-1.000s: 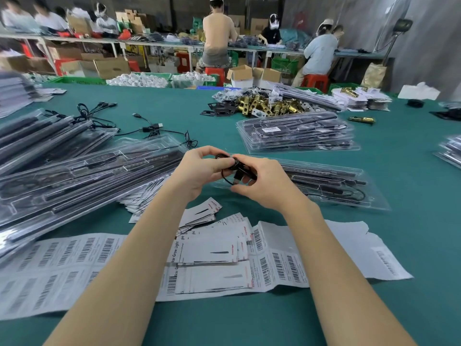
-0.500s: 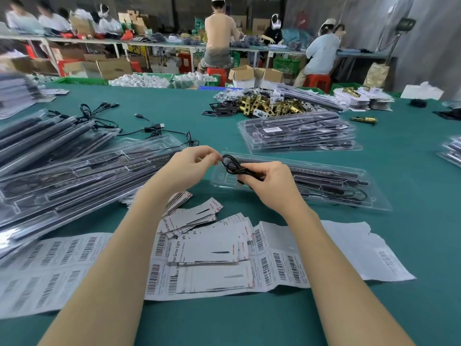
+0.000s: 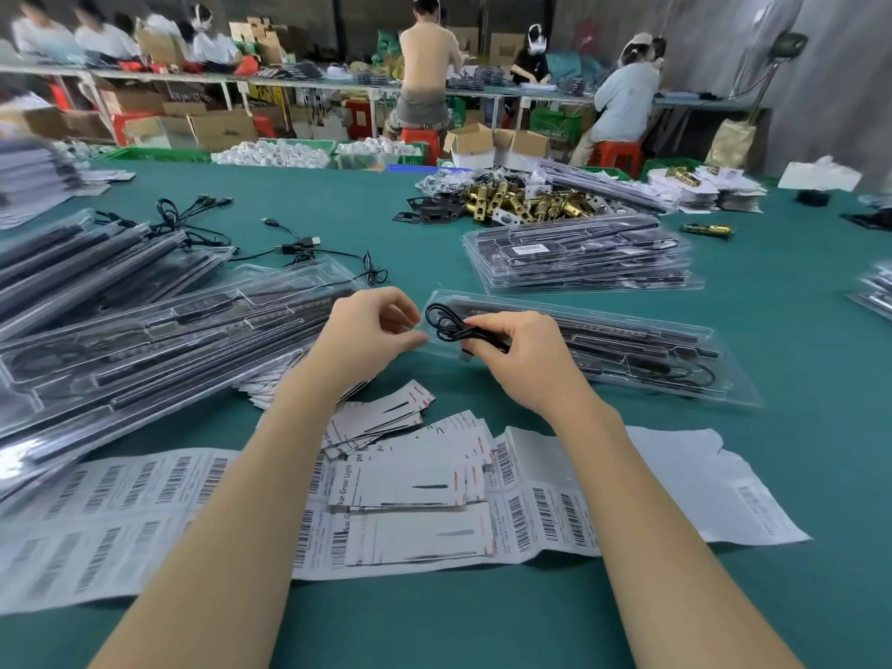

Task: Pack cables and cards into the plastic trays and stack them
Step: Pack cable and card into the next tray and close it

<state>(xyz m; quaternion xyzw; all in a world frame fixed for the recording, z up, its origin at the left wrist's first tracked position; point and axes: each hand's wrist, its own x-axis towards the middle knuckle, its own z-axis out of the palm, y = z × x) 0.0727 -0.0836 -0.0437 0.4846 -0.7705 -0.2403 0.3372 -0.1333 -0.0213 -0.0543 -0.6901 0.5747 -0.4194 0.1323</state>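
My right hand pinches a coiled black cable just above the near left end of a clear plastic tray that holds black light bars and a wired controller. My left hand hovers a little to the left of the cable with its fingers curled and nothing in them. White printed cards lie in a loose pile on the green table under my forearms. A stack of filled trays sits farther back.
Many more filled trays are heaped at the left. Loose black USB cables lie behind them. Barcode label sheets cover the near table. Brass lock parts are piled at the back. People work at distant benches.
My hands have drawn apart. The left hand let go of the cable, and the right hand now holds the coiled bundle alone, over the tray's left end.
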